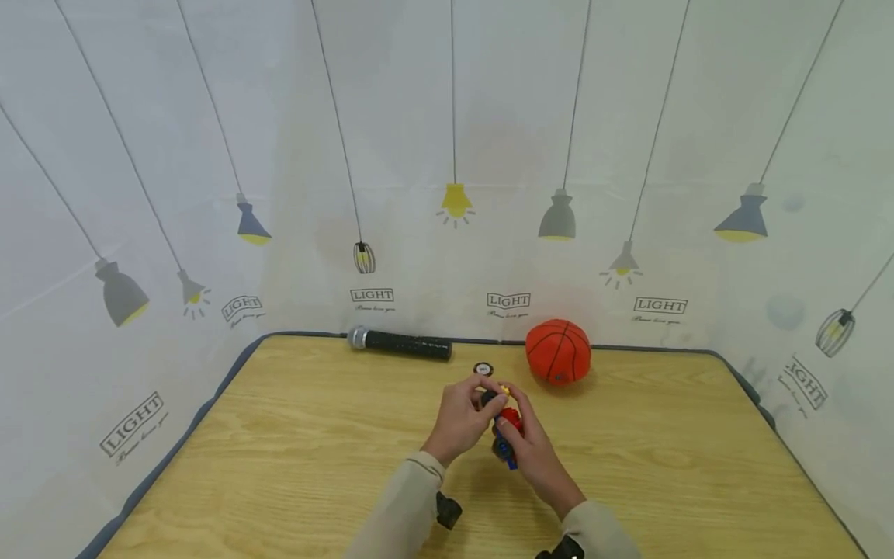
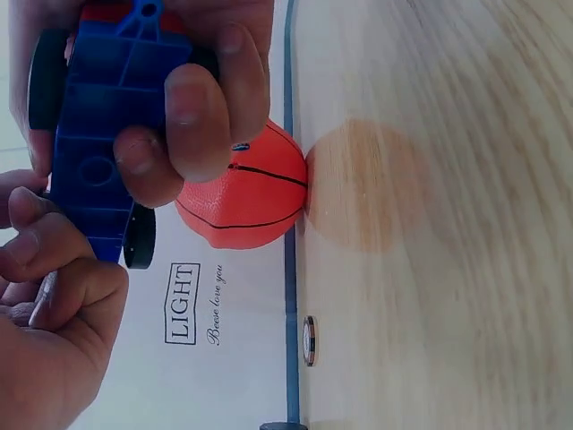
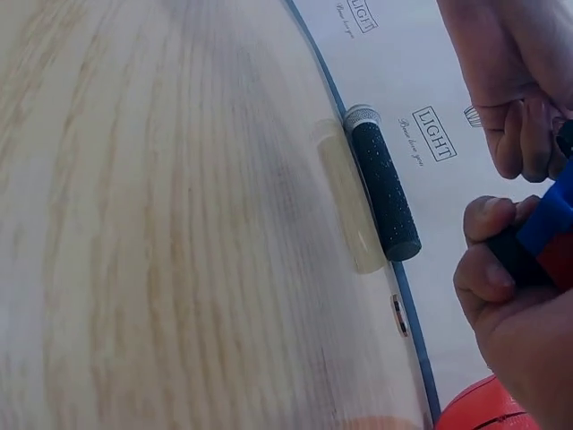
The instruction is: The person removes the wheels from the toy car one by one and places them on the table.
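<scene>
Light plastic toy car (image 1: pixel 513 419), held up over the table (image 1: pixel 314 442) between two hands

The car's ribbed blue chassis (image 2: pixel 89 116) looks thin and hollow, so it should weigh little and stay stiff under a squeeze; smooth plastic may slide a bit. The broad body is the sound place to take hold; the black wheels (image 2: pixel 141 237) would probably turn under the fingers, and the small yellow piece (image 1: pixel 505 390) on top seems the part likeliest to come off.

The right hand (image 1: pixel 534 450) has its fingers bent round the body. The left hand (image 1: pixel 461 415) has its thumb and fingers drawn together on the far end, though exactly which part they pinch is hidden.

Just beyond lies a poker chip (image 1: pixel 483 369) (flat, face up); farther back are a red toy basketball (image 1: pixel 558 352) and a black microphone (image 1: pixel 401 343).
</scene>
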`<state>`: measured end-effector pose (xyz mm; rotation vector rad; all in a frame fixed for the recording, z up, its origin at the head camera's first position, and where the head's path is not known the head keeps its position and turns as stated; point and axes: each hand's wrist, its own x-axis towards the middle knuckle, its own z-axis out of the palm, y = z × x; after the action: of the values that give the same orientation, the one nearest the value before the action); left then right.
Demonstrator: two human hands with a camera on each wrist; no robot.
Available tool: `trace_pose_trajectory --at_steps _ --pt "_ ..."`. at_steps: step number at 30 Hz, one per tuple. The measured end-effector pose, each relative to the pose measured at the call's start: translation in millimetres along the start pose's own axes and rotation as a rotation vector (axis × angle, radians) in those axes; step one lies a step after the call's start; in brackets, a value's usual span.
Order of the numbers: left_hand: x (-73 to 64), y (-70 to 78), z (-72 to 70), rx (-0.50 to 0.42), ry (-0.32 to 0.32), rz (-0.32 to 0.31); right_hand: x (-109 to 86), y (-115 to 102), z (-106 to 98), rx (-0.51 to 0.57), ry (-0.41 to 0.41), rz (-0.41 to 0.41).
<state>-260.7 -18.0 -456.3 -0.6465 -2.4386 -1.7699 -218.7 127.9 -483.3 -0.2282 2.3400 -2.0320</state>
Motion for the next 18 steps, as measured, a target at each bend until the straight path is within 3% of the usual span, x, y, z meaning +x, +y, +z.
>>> trace_pose_trajectory --at_steps 4,7,13,18 --pt "0.6 -0.2 4.7 0.111 0.029 0.083 -1.0 1 0 -0.11 0.047 -0.038" --pt "1.4 -0.5 4.2 0.123 0.025 0.076 -2.1 -2 -1 -0.109 0.074 0.001" --pt "1.8 -11.9 -15.7 -0.191 -0.099 -0.12 -1.6 -11 -9 0.003 0.084 0.1" --pt "-0.7 -27.6 -29.2 -0.255 -0.176 -0.212 -0.7 -13 -14 0.051 0.091 0.139"
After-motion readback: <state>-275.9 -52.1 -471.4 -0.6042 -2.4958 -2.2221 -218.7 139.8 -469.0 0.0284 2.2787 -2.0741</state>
